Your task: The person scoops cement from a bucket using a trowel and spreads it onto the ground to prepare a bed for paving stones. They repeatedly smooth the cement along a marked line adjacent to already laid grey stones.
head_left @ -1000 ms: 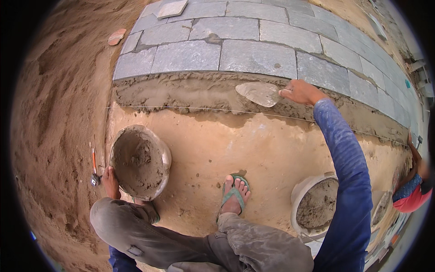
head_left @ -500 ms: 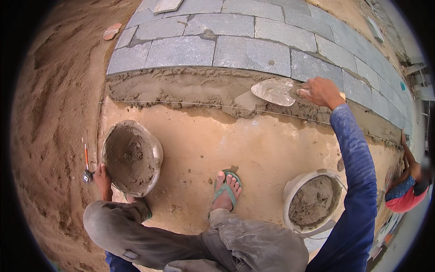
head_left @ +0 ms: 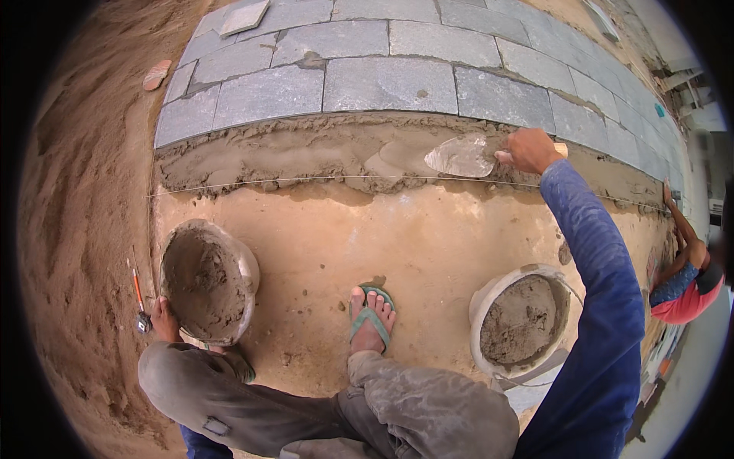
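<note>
Pale packed ground (head_left: 413, 252) spreads outdoors, with loose brown sand (head_left: 84, 229) on its left and gray stone slabs (head_left: 390, 86) beyond it. On the right hand (head_left: 531, 150), the fingers (head_left: 505, 157) are wrapped around the handle of a masonry trowel (head_left: 461, 156), its light wooden end poking out behind the fist; this low grip probably helps keep the blade nearly flat. The rounded blade points left over a band of wet mortar (head_left: 283, 153) along the slabs' near edge; whether it presses in or skims just above, I cannot tell. A taut white string (head_left: 306, 179) follows the mortar's near side, presumably as a straight guide. On the left hand (head_left: 164, 320), the fingers touch the left side of a mortar-smeared bucket (head_left: 248, 275), perhaps steadying it; how tightly they close is hidden. Just left of it lie a tape measure (head_left: 143, 322) and a slim orange tool (head_left: 137, 288). Between this and a second bucket (head_left: 475, 306), likely set within the right arm's reach with more mortar inside, rests a foot in a green sandal (head_left: 372, 321). Farther out, a loose slab (head_left: 245, 17) lies on the paving, a reddish fragment (head_left: 157, 75) on the sand, and a co-worker's hand (head_left: 667, 194) is near the band's far right end.
</note>
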`<act>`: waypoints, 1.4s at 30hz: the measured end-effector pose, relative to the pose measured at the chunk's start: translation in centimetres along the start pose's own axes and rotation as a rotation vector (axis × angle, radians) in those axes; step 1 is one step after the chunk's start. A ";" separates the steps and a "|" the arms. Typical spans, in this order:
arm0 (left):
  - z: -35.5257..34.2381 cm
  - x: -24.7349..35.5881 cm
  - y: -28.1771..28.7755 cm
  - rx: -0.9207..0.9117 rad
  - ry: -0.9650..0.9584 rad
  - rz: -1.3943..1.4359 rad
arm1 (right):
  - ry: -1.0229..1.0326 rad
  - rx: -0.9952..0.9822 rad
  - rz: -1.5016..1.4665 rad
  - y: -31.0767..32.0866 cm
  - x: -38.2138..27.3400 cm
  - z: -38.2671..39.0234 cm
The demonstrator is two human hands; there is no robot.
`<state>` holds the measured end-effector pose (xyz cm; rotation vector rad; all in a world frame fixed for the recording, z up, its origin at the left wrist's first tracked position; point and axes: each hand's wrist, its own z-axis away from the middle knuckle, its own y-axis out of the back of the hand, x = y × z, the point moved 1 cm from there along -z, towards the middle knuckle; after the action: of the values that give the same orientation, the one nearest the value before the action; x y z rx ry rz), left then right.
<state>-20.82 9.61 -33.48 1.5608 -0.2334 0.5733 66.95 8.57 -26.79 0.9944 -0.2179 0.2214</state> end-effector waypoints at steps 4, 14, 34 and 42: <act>0.0 1.3 -0.9 -0.077 0.137 0.188 | -0.104 -0.043 0.052 -0.4 3.7 2.4; -2.4 -5.5 0.2 -0.096 0.091 0.094 | -0.317 -0.008 -0.108 0.8 6.3 5.8; 3.5 16.5 -2.5 -0.334 0.068 0.214 | -0.842 0.099 -0.270 -10.1 12.7 14.0; 3.4 20.0 -6.7 -0.410 0.087 0.234 | -0.965 -0.137 -0.953 -12.6 13.5 14.3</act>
<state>0.18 10.80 -29.47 1.1160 -0.4425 0.7240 82.27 -9.03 -25.55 0.9053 -0.5898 -1.1527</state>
